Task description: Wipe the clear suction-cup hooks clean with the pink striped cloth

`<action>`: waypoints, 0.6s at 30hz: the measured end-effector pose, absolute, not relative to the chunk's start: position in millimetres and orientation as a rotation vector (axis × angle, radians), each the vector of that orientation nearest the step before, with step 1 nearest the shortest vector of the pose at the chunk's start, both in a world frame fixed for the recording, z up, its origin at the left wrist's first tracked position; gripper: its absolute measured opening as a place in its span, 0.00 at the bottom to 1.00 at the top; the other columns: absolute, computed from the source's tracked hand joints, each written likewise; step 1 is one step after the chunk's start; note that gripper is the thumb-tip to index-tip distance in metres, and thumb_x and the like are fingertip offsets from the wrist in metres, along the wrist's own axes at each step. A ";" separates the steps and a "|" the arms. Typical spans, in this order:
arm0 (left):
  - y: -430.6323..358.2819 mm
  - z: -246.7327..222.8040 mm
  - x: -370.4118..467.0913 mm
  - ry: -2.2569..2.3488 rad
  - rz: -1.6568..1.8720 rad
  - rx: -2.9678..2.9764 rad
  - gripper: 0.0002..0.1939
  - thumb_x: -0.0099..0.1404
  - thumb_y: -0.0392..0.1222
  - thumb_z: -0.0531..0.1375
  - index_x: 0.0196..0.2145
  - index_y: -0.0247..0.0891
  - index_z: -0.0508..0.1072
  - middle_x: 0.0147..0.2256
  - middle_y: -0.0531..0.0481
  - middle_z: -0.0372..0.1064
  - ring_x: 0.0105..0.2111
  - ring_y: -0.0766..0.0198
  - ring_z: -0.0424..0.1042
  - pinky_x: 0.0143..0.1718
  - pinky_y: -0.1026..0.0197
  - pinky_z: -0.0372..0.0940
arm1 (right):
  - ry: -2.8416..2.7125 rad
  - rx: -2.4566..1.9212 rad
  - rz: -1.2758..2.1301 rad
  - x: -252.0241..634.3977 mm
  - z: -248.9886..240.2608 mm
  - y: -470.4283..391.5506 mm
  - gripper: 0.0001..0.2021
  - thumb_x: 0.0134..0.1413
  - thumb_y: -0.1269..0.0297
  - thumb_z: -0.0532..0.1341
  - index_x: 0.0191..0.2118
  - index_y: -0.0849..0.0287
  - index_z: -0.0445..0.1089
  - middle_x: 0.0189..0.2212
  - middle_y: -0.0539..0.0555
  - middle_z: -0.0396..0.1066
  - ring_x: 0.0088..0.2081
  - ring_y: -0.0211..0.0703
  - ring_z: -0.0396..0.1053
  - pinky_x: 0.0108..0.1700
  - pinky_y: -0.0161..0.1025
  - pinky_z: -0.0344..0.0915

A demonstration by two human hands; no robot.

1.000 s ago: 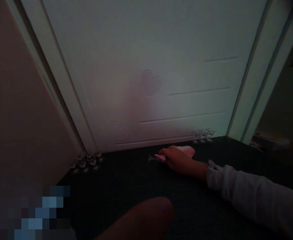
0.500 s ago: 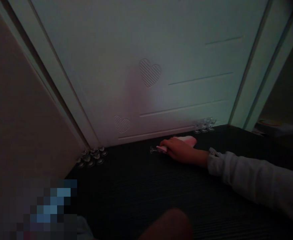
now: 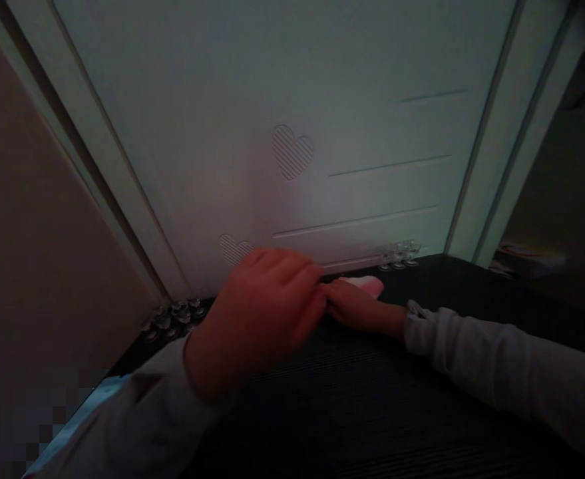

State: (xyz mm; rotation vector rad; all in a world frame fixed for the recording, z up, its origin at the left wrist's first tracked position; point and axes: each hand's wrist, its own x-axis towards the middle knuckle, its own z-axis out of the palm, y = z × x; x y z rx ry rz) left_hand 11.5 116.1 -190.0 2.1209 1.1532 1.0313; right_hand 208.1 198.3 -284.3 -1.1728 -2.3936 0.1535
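Observation:
On the dark tabletop [image 3: 352, 386], my right hand [image 3: 349, 306] is closed on a pink-and-white piece that looks like folded cloth [image 3: 372, 286]. Its far end sticks out beyond the knuckles. My left hand [image 3: 262, 313] is in front of it, nearer the camera and slightly blurred, with its back toward me. Its fingers are curled, their tips close to the right hand's fingers. Whatever may be within them is hidden. A small stemmed glass seen earlier beside the cloth is covered from view by the left hand.
Small clear stemmed glasses [image 3: 165, 318] cluster in the left corner; another group [image 3: 399, 255] stands at the right against a white panel [image 3: 372, 126] with carved hearts. A wall [image 3: 32, 219] borders the left. Blurred items [image 3: 532, 256] lie far right.
My left hand has come up from the bottom to the middle, in front of the small glass. The right hand stays on the cloth. The view has shifted slightly.

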 end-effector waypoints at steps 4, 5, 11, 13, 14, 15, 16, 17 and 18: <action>179.6 -216.6 15.2 1.394 0.987 2.298 0.10 0.63 0.45 0.55 0.36 0.38 0.72 0.37 0.45 0.68 0.43 0.52 0.65 0.50 0.50 0.55 | -2.457 -1.122 0.082 209.1 -285.5 202.4 0.10 0.57 0.70 0.55 0.44 0.61 0.69 0.37 0.59 0.74 0.37 0.47 0.69 0.39 0.41 0.57; 189.8 -230.8 13.9 1.418 0.980 2.262 0.12 0.65 0.45 0.51 0.36 0.38 0.71 0.35 0.46 0.69 0.40 0.53 0.66 0.47 0.52 0.57 | -2.459 -1.119 0.069 209.3 -285.7 202.9 0.10 0.57 0.71 0.55 0.44 0.61 0.68 0.37 0.59 0.74 0.37 0.47 0.69 0.38 0.41 0.57; 209.7 -286.2 7.1 1.343 0.859 2.078 0.21 0.67 0.51 0.44 0.34 0.38 0.72 0.28 0.50 0.69 0.31 0.59 0.67 0.37 0.59 0.60 | -2.462 -1.092 0.021 210.0 -286.5 204.5 0.12 0.56 0.73 0.54 0.45 0.62 0.68 0.37 0.59 0.74 0.38 0.48 0.69 0.39 0.41 0.58; 212.7 -287.3 6.1 1.283 0.819 2.039 0.22 0.66 0.53 0.45 0.33 0.38 0.74 0.25 0.52 0.68 0.29 0.60 0.66 0.35 0.60 0.60 | -2.456 -1.081 0.012 210.1 -286.5 204.6 0.13 0.55 0.75 0.54 0.46 0.62 0.68 0.39 0.59 0.74 0.40 0.48 0.69 0.41 0.41 0.58; 214.4 -286.5 5.6 1.256 0.800 2.019 0.21 0.66 0.53 0.47 0.32 0.38 0.74 0.24 0.52 0.68 0.28 0.61 0.66 0.34 0.60 0.60 | -2.455 -1.073 0.008 210.1 -286.4 204.4 0.14 0.54 0.75 0.54 0.46 0.62 0.68 0.40 0.60 0.74 0.40 0.49 0.69 0.42 0.42 0.58; 216.2 -285.4 5.2 1.233 0.787 1.996 0.21 0.65 0.53 0.48 0.33 0.37 0.74 0.23 0.52 0.68 0.28 0.61 0.66 0.34 0.60 0.60 | -2.455 -1.065 0.006 210.1 -286.2 204.2 0.14 0.54 0.76 0.54 0.46 0.63 0.68 0.40 0.60 0.74 0.41 0.49 0.69 0.42 0.42 0.58; 217.8 -284.4 4.9 1.213 0.778 1.972 0.20 0.65 0.53 0.49 0.33 0.37 0.74 0.22 0.53 0.68 0.27 0.61 0.66 0.33 0.61 0.60 | -2.456 -1.055 0.005 210.0 -286.0 203.8 0.15 0.53 0.76 0.54 0.46 0.63 0.69 0.40 0.60 0.74 0.41 0.49 0.69 0.43 0.43 0.59; 219.1 -283.6 4.7 1.195 0.772 1.950 0.19 0.64 0.53 0.49 0.34 0.37 0.74 0.22 0.53 0.68 0.27 0.61 0.66 0.34 0.61 0.60 | -2.457 -1.046 0.006 210.1 -285.8 203.5 0.15 0.53 0.77 0.54 0.46 0.63 0.69 0.41 0.60 0.74 0.42 0.49 0.69 0.43 0.43 0.59; 219.9 -283.1 4.6 1.181 0.768 1.929 0.19 0.64 0.52 0.50 0.34 0.37 0.74 0.22 0.52 0.68 0.28 0.61 0.66 0.34 0.60 0.60 | -2.455 -1.038 0.008 210.1 -285.7 203.3 0.16 0.52 0.77 0.54 0.46 0.63 0.69 0.41 0.60 0.73 0.42 0.49 0.69 0.44 0.43 0.59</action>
